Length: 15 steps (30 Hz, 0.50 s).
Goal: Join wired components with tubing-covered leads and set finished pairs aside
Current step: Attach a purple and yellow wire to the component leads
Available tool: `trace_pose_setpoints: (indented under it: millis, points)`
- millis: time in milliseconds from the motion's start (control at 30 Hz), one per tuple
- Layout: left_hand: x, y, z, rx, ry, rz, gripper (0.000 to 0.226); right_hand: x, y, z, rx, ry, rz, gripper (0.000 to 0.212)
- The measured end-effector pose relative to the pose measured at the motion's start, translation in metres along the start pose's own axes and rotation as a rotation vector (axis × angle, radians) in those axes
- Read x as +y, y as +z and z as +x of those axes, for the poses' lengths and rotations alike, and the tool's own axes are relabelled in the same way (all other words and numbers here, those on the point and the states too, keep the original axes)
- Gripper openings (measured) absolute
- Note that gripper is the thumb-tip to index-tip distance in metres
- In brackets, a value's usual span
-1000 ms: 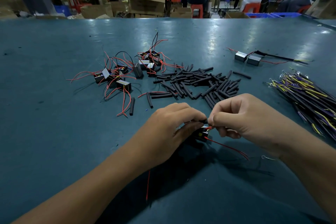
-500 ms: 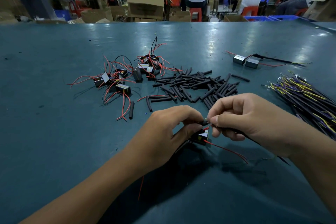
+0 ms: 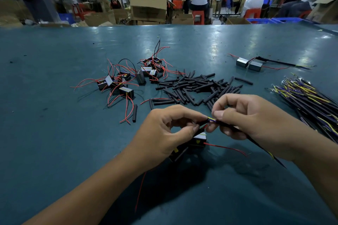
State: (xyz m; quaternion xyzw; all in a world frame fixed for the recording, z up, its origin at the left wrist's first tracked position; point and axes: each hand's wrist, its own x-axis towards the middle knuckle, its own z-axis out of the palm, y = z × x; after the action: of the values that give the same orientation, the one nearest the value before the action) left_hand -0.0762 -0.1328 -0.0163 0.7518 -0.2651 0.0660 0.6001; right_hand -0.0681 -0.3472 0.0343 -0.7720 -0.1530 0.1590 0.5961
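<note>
My left hand (image 3: 164,129) pinches a short black tube and the red leads of a small black component (image 3: 198,139) that hangs under its fingers. My right hand (image 3: 243,115) grips a long black-sleeved lead (image 3: 263,149) whose yellow and purple wire ends meet the tube between my thumbs. A red wire (image 3: 226,148) trails right from the component. Loose black tubing pieces (image 3: 197,87) lie in a heap beyond my hands. Several black components with red wires (image 3: 124,82) lie at the left. One joined pair (image 3: 249,64) rests at the far right.
A bundle of black, yellow and purple sleeved leads (image 3: 311,100) lies along the right edge. The green table (image 3: 54,133) runs to a far edge, with cardboard boxes (image 3: 148,8) and seated people at benches behind it.
My hands have risen slightly and drawn apart a little. The yellow and purple wire ends now show between my thumbs, and the black lead now sticks out below my right hand.
</note>
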Motion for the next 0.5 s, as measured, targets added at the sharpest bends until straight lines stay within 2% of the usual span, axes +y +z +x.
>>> trace_pose_setpoints:
  millis: [100,267,400,500]
  points:
    - [-0.002,-0.001,0.002,-0.028,0.006,0.046,0.02,0.002,-0.005,0.001,0.022,-0.046,-0.059,0.009]
    - [-0.004,-0.003,0.003,-0.068,0.13,0.266,0.02,0.002,-0.012,-0.002,-0.036,-0.181,-0.258,0.008]
    - [-0.002,-0.002,0.001,-0.041,0.068,0.257,0.012,0.005,-0.012,0.0,-0.073,-0.221,-0.302,0.01]
    - [0.0,-0.002,0.001,-0.055,0.104,0.284,0.01,0.01,-0.011,0.002,-0.07,-0.234,-0.352,0.011]
